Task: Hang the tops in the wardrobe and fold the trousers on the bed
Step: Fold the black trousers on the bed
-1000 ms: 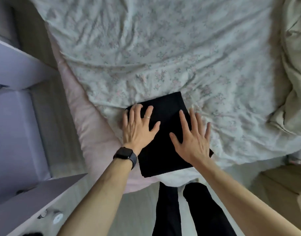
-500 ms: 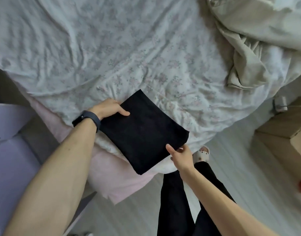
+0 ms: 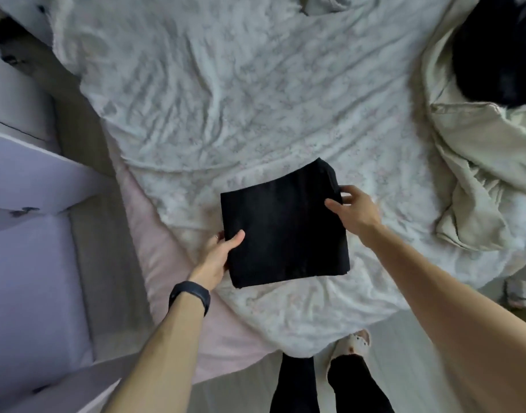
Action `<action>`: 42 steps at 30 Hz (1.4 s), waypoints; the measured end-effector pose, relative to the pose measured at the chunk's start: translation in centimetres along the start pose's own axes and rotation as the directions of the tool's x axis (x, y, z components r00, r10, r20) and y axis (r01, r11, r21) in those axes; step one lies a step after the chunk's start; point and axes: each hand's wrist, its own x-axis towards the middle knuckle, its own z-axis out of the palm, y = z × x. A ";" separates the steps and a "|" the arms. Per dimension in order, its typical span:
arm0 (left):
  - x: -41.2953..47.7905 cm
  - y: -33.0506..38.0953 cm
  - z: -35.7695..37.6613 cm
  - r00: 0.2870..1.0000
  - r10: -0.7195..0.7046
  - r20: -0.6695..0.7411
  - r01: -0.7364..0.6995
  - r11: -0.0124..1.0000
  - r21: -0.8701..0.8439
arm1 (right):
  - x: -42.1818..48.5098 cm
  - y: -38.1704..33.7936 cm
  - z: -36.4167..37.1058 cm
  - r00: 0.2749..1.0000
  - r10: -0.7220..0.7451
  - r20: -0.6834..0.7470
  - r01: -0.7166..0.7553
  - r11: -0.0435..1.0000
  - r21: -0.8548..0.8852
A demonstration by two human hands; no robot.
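Black folded trousers (image 3: 282, 225), square, gripped by left hand (image 3: 216, 257) and right hand (image 3: 352, 208) over the wrinkled bed (image 3: 211, 93)

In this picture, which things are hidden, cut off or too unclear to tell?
1. Head view: most fingers of the left hand are hidden under the folded trousers; only the thumb shows clearly.
2. Head view: the dark thing at the top right is cut off by the frame edge and blurred; I cannot tell what it is.
3. Head view: the small object on the floor is too blurred to name.

place: home bedroom | evidence: bed (image 3: 255, 99) with floral sheet, wardrobe (image 3: 32, 234) beside it
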 end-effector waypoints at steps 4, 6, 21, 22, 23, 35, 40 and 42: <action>1.5 0.1 -1.0 0.994 -0.028 0.103 0.029 1.000 -0.005 | 0.9 1.4 -1.8 0.955 0.066 0.290 -0.090 0.993 0.071; 2.1 1.0 -2.0 0.983 -0.047 0.180 0.042 0.999 0.034 | 1.1 1.7 -2.7 0.930 0.055 0.363 -0.091 0.992 0.083; -2.6 2.2 -2.6 0.990 0.027 0.138 -0.030 0.999 0.019 | -3.2 0.3 -4.2 0.951 -0.091 0.296 0.060 0.992 0.112; -5.0 2.7 -3.2 0.992 0.051 0.111 -0.052 0.999 0.008 | -4.5 -1.0 -4.2 0.943 -0.121 0.311 0.091 0.990 0.109; -5.6 2.5 -2.9 0.990 0.052 0.128 -0.053 0.999 0.006 | -5.0 -0.7 -4.6 0.943 -0.119 0.310 0.092 0.991 0.101; -35.8 3.9 -11.4 0.881 0.417 -0.221 -0.445 0.891 -0.092 | -24.8 -17.5 -2.5 0.694 -0.496 0.522 0.462 0.863 0.206; -45.7 3.5 -16.4 0.746 0.496 -0.444 -0.592 0.799 -0.102 | -33.0 -23.6 2.0 0.539 -0.619 0.572 0.587 0.763 0.271; -48.5 3.2 -19.1 0.676 0.503 -0.538 -0.642 0.761 -0.095 | -35.8 -25.2 5.2 0.481 -0.669 0.566 0.642 0.709 0.292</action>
